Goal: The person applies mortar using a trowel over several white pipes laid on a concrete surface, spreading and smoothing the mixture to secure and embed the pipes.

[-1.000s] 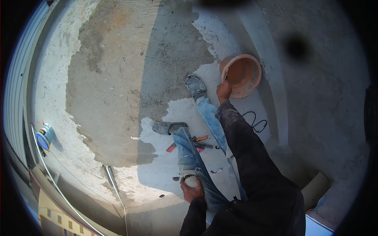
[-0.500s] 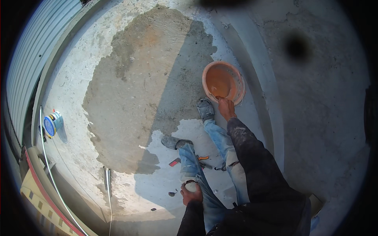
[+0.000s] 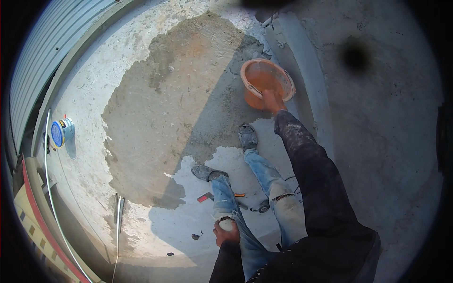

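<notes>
An orange plastic bucket with a pale, worn rim stands tilted on the floor, up and to the right of my feet. My right hand grips its near rim, with the fingers hooked inside and partly hidden. What lies inside looks blurred and orange-brown. My left hand rests around my left knee, over a pale patch in the torn jeans, with thumb and fingers apart and nothing held. A wide wet patch covers the concrete floor in front of me.
Between and beside my legs lie a red-and-dark tool, an orange-handled tool and a dark round tool. A blue-lidded tub stands at the left, near a long white pipe. A low concrete ledge runs along the right.
My right arm has reached farther forward, and the bucket has moved away from my foot and tilted. My left hand stays on the knee. The view has shifted slightly.
</notes>
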{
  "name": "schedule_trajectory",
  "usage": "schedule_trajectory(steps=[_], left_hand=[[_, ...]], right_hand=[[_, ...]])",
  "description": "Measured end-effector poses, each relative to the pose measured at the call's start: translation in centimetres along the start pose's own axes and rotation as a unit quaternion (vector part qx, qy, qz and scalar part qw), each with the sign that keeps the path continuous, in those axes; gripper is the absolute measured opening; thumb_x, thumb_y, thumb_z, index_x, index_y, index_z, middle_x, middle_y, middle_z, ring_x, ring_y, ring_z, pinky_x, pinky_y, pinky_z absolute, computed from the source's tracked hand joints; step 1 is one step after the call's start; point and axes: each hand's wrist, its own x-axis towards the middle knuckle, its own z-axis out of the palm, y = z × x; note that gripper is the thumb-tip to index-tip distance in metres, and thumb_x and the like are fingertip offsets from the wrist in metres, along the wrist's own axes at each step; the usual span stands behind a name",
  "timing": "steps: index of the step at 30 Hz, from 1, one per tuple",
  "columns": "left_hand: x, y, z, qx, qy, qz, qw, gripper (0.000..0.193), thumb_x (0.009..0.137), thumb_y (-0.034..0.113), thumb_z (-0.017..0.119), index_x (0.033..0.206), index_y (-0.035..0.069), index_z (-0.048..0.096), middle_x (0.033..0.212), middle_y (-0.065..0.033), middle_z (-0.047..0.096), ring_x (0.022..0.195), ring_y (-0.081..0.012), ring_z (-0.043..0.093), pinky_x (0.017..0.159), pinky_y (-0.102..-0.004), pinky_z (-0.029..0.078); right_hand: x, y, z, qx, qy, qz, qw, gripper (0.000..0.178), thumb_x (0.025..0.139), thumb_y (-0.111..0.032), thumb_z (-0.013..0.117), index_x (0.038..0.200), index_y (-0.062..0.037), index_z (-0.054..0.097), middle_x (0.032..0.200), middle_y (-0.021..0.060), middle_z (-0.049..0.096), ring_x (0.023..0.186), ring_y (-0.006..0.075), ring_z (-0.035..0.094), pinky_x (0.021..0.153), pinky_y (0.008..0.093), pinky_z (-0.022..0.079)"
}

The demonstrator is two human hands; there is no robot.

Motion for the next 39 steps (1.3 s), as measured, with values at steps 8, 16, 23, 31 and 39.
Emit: schedule_trajectory(steps=[8,16,23,31,39], left_hand=[[0.1,-0.2,-0.2,-0.012,0.005,-0.002,1.000,0.070,0.083,0.051,0.069,0.139,0.015,0.048,0.129,-0.0204,0.058,0.103,-0.0452,0.067,0.088,-0.0543,0.054],[0.0,-0.1,-0.1,-0.018,0.009,-0.001,1.000,0.070,0.083,0.051,0.068,0.139,0.016,0.048,0.129,-0.0204,0.058,0.104,-0.0451,0.066,0.089,-0.0545,0.054],[-0.1,-0.2,0.3,-0.014,0.025,0.005,1.000,0.069,0.083,0.052,0.069,0.138,0.016,0.048,0.127,-0.0199,0.059,0.103,-0.0453,0.067,0.087,-0.0548,0.054],[-0.2,-0.3,0.5,-0.017,0.023,0.003,1.000,0.070,0.082,0.052,0.070,0.138,0.016,0.048,0.126,-0.0204,0.059,0.100,-0.0459,0.067,0.086,-0.0552,0.054],[-0.2,-0.2,0.3,-0.020,0.010,-0.003,1.000,0.071,0.082,0.053,0.070,0.139,0.016,0.048,0.128,-0.0208,0.058,0.103,-0.0456,0.067,0.088,-0.0545,0.054]], right_hand=[[-3.5,1.6,4.2,0.018,0.120,-0.033,0.992,0.022,0.088,-0.012,0.060,0.101,-0.0046,0.076,0.097,0.0246,0.073,0.093,0.0430,0.072,0.082,0.0514,0.056],[-2.4,2.0,3.2,-0.060,0.066,-0.071,0.994,0.022,0.088,-0.009,0.058,0.100,-0.0044,0.076,0.099,0.0230,0.073,0.093,0.0421,0.072,0.080,0.0512,0.057],[4.1,0.1,-2.0,0.156,0.085,0.087,0.980,0.033,0.094,-0.013,0.052,0.118,0.0001,0.071,0.117,0.0294,0.068,0.112,0.0409,0.067,0.095,0.0509,0.052],[4.9,0.3,-2.9,-0.006,0.014,-0.018,1.000,0.028,0.093,-0.012,0.054,0.110,-0.0003,0.075,0.113,0.0273,0.071,0.108,0.0442,0.068,0.093,0.0524,0.053],[1.6,0.9,0.3,0.026,0.082,0.020,0.996,0.027,0.092,-0.010,0.058,0.112,-0.0033,0.075,0.111,0.0277,0.071,0.107,0.0449,0.068,0.092,0.0510,0.053]])
